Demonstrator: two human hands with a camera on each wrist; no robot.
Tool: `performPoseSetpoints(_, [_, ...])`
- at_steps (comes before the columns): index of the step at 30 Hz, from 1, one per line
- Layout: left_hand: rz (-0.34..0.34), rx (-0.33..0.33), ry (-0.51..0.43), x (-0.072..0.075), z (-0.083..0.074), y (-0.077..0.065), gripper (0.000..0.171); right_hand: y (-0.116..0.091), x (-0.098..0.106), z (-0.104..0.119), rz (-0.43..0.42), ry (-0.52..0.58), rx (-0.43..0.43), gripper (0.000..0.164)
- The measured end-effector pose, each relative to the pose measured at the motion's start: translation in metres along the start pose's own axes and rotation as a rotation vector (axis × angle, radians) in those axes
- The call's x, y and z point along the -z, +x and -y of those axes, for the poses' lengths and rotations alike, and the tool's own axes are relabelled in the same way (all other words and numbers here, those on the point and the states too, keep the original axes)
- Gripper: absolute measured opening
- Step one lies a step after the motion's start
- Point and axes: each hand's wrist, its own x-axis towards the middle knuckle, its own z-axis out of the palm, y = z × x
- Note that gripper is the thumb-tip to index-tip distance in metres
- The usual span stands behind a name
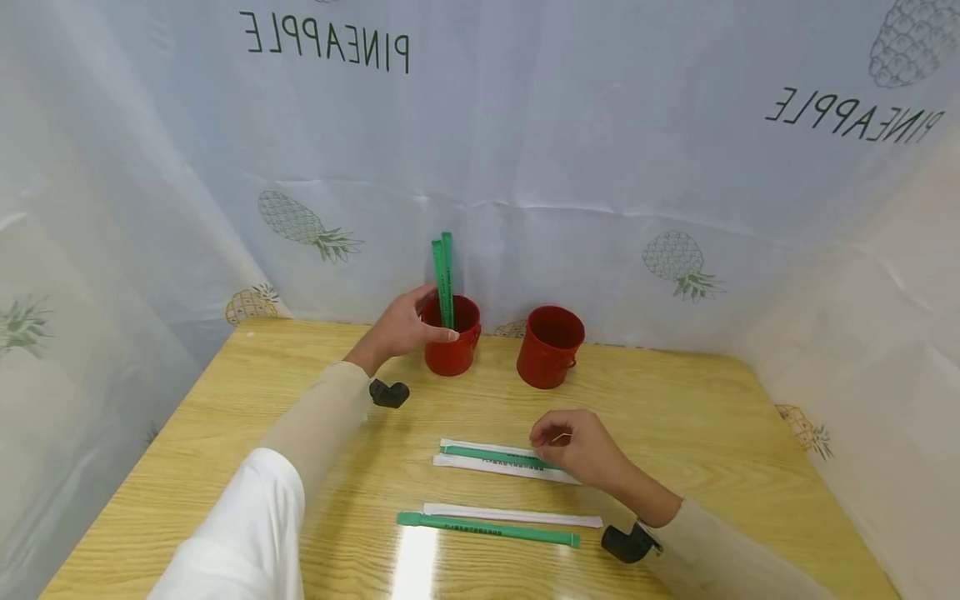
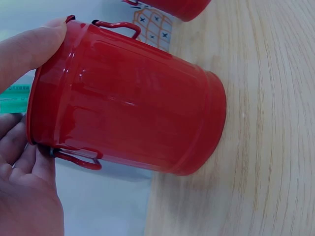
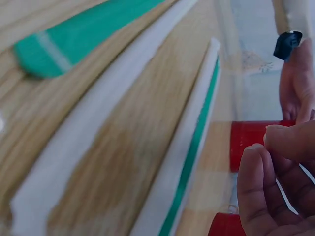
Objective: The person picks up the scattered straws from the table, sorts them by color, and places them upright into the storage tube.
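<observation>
My left hand (image 1: 403, 326) grips the left red bucket (image 1: 450, 357) at its rim, thumb on the near side and fingers toward the far side. Two green wrapped straws (image 1: 444, 279) stand upright in that bucket. Over the right end of a row of straws hovers my right hand (image 1: 581, 446), fingers bent and thumb close to the fingertips, nothing between them in the right wrist view. That row has a green wrapped straw (image 1: 495, 457) between two white wrapped straws (image 1: 487, 466). Nearer lie another white wrapped straw (image 1: 517, 515) and a green wrapped straw (image 1: 487, 527).
A second red bucket (image 1: 546, 367) stands to the right of the held one, with a small side handle. Behind the wooden table (image 1: 690, 433) hangs a pale curtain (image 1: 570, 150) printed with pineapples, and it also encloses both sides.
</observation>
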Motion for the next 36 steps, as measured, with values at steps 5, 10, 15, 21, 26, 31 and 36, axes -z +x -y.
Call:
performPoseSetpoints(5, [0.002, 0.010, -0.001, 0.001, -0.001, 0.001, 0.094, -0.008, 0.000, -0.010, 0.025, -0.129, -0.013, 0.009])
performPoseSetpoints(10, [0.000, 0.027, -0.003, 0.001, 0.000, 0.003, 0.094, -0.013, 0.000, -0.018, 0.032, -0.244, -0.023, 0.017])
performPoseSetpoints(15, [0.000, 0.034, 0.003, 0.001, -0.001, 0.003, 0.096, -0.015, 0.001, -0.023, 0.034, -0.272, -0.009, 0.019])
performPoseSetpoints(21, [0.003, 0.027, 0.004, 0.001, -0.001, 0.002, 0.095, -0.016, 0.002, -0.026, 0.030, -0.270, 0.002, 0.019])
performPoseSetpoints(26, [0.001, 0.021, -0.001, 0.003, -0.001, 0.002, 0.094, -0.013, 0.002, -0.031, 0.039, -0.280, 0.007, 0.020])
performPoseSetpoints(31, [0.005, 0.009, -0.011, 0.001, 0.001, 0.002, 0.094, -0.010, 0.003, -0.034, 0.070, -0.314, 0.014, 0.020])
performPoseSetpoints(36, [0.002, 0.008, -0.001, 0.000, 0.001, 0.002, 0.093, -0.005, 0.005, -0.030, 0.145, -0.415, 0.059, 0.019])
